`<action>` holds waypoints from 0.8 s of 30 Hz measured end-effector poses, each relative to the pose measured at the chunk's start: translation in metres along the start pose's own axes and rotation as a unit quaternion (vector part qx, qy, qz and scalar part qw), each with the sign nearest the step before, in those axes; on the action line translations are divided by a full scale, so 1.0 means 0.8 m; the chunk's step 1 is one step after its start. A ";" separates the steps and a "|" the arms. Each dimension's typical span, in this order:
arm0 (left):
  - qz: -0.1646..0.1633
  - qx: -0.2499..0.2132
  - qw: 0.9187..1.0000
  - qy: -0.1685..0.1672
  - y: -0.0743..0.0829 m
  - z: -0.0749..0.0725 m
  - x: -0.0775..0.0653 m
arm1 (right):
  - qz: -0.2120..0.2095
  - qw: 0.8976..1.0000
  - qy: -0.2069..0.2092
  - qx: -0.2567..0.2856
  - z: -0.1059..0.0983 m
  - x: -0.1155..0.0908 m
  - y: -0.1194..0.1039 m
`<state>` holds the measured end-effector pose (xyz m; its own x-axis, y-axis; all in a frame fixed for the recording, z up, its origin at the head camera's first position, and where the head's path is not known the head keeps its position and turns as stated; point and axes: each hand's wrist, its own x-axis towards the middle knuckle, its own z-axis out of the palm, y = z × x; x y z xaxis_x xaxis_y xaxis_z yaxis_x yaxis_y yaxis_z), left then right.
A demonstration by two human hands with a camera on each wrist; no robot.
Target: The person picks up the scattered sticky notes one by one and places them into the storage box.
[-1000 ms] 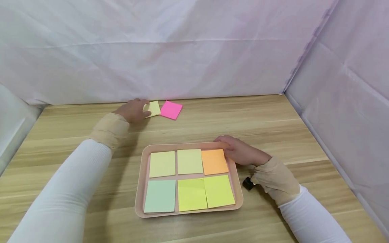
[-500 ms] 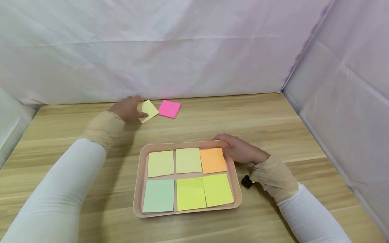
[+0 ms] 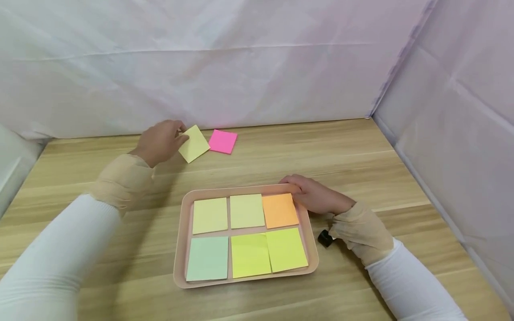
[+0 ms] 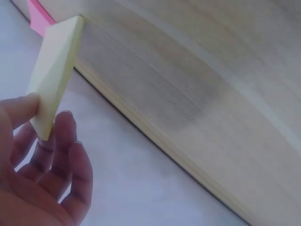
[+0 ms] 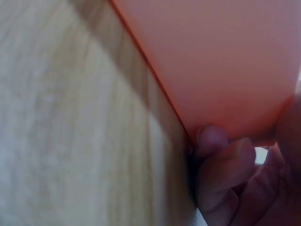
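Note:
At the back left of the table, my left hand (image 3: pixel 158 141) pinches a pale yellow sticky note pad (image 3: pixel 194 143) by one edge. The left wrist view shows the pad (image 4: pixel 57 66) tilted, with the thumb on one face and fingers behind it. Just right of it lies a pink sticky note pad (image 3: pixel 223 141). My right hand (image 3: pixel 316 195) grips the far right corner of a pink tray (image 3: pixel 180 240); in the right wrist view its fingers (image 5: pixel 225 165) curl against the tray's outer wall (image 5: pixel 207 61).
Inside the tray are two rows of sticky notes: two pale yellow, an orange one (image 3: pixel 280 210), a mint green one (image 3: pixel 207 258) and two bright yellow (image 3: pixel 250 255). A small black object (image 3: pixel 325 238) is by the right wrist. White cloth (image 3: pixel 225 67) walls the table's back.
My left hand has turned the pale yellow pad, drawn it slightly left and raised its near-hand edge. The right hand stays on the tray corner.

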<state>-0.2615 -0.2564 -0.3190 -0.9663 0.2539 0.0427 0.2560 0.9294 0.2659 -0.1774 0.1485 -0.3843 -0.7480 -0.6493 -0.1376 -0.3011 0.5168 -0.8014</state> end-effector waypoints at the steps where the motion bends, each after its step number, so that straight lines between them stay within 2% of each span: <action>1: 0.004 -0.004 1.000 0.006 0.003 -0.001 -0.002 | 0.000 1.000 0.001 -0.004 -0.001 -0.001 -0.001; 5: 0.018 -0.014 1.000 0.016 0.013 -0.005 -0.007 | 0.008 1.000 0.006 -0.013 -0.004 -0.004 -0.003; 11: 0.038 -0.019 0.999 0.014 0.025 -0.011 -0.017 | 0.007 1.000 -0.001 -0.013 -0.002 -0.006 -0.004; 17: 0.061 -0.032 0.997 0.022 0.045 -0.018 -0.037 | 0.003 1.000 0.003 -0.012 -0.001 -0.005 -0.002; 20: 0.067 -0.057 0.996 0.019 0.056 -0.021 -0.049 | 0.000 1.000 0.000 -0.013 -0.002 -0.004 -0.002; 24: 0.067 -0.123 0.990 0.005 0.071 -0.022 -0.060 | -0.002 1.000 -0.005 -0.014 -0.004 -0.005 -0.003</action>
<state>-0.2011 -0.2209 -0.2888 -0.9245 0.3669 0.1034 0.3690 0.7934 0.4841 -0.1757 0.1514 -0.3804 -0.7407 -0.6571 -0.1396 -0.3211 0.5289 -0.7856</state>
